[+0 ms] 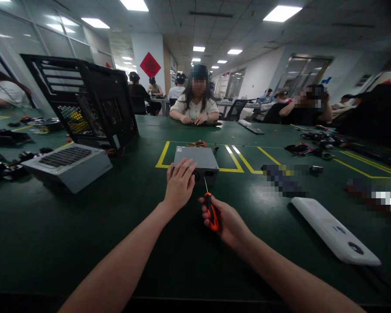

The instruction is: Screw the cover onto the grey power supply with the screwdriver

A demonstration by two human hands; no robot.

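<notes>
A grey metal computer power supply [197,158] sits on the green table in front of me, its socket side facing me. My left hand [179,184] lies on its near left edge, fingers stretched out over the top and covering part of the front face. An orange-and-black screwdriver [211,213] is gripped by its handle in my right hand [230,219]. Its thin shaft points up toward the front face of the power supply, below the socket. Whether the tip touches the metal I cannot tell. Coloured cables [198,144] bunch behind the power supply.
Left stand a black computer case [112,108] and another grey power supply [71,167] with a vented top. A white power bank-like device [335,230] lies to the right. Yellow tape [163,154] marks the green table [124,243]. A person [195,102] sits opposite; cables [306,149] lie farther right.
</notes>
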